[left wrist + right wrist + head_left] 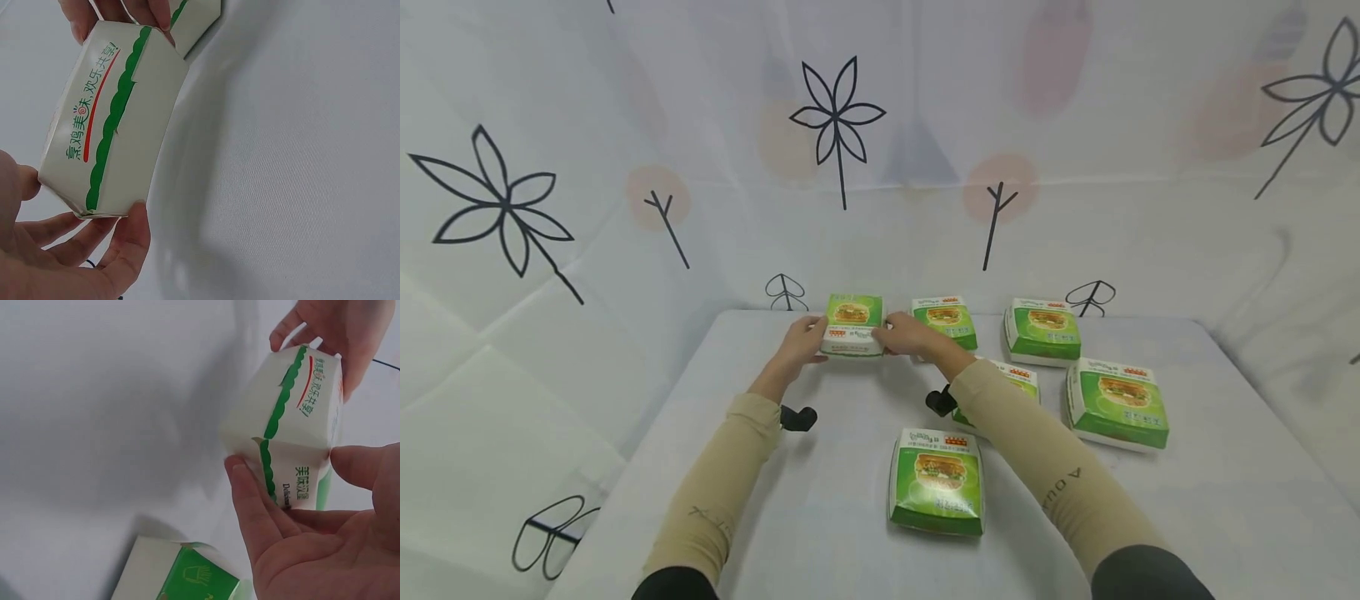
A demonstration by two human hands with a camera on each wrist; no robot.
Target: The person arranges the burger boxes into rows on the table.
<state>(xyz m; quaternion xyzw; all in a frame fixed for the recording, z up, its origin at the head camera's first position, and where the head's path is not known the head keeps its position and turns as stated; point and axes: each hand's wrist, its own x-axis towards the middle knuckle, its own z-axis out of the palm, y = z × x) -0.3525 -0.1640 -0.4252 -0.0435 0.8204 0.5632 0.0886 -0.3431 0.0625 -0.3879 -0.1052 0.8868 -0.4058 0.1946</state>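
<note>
Burger box (pixel 1021 379) partly behind right sleeve (pixel 1048 458)

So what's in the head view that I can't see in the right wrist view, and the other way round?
Only the head view shows the flower-patterned backdrop, the beige sleeves and the burger pictures on the box tops. Only the right wrist view shows the lettered end of the held box, beside the right hand. Both show that hand and the left hand gripping the held box, with a loose box nearby.

The white table (pixel 820 517) bears boxes (pixel 937 492) — five, green-and-white.
</note>
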